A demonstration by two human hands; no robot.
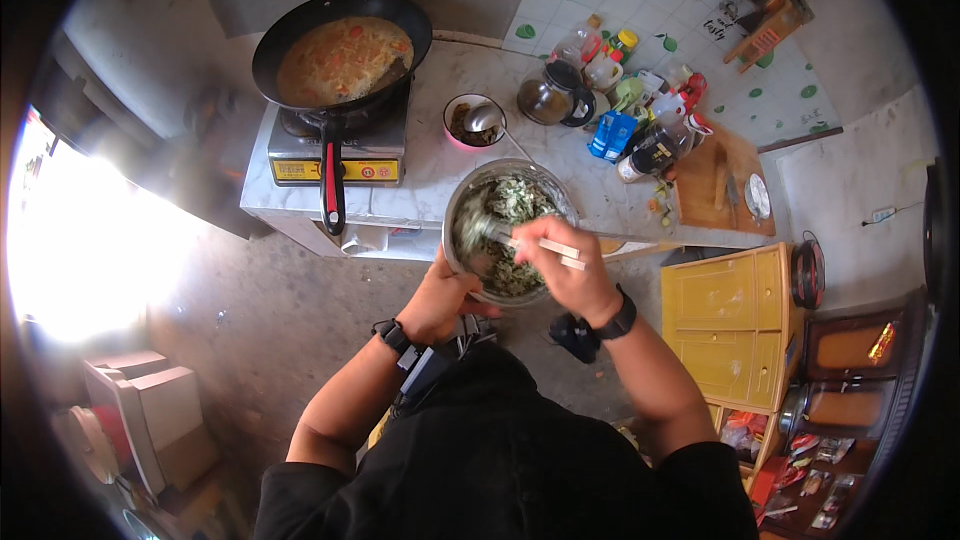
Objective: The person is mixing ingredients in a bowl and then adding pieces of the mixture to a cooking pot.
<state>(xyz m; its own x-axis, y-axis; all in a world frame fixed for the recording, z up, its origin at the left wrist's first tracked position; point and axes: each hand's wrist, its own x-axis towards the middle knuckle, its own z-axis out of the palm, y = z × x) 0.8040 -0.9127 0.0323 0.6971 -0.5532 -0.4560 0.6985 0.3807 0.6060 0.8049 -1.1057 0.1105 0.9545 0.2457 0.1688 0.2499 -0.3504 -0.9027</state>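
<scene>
My left hand (441, 300) grips the near left rim of a metal mixing bowl (451, 229), which overhangs the counter's front edge. Shredded green and white filling (517, 199) lies in the bowl. A pair of chopsticks (559, 249) is held in my right hand (562, 262) over the bowl, their tips blurred in the filling at its left side. Just beyond the bowl stands a small pink and white bowl (466, 144) of dark food, with a metal ladle (484, 118) resting across it.
A black wok (266, 64) of soup sits on a portable gas stove (337, 157) at the left. A glass pot (544, 99), bottles and a blue packet (613, 136) stand at the back right. A wooden cutting board (697, 199) with a knife (733, 199) lies beyond a yellow cabinet (712, 296).
</scene>
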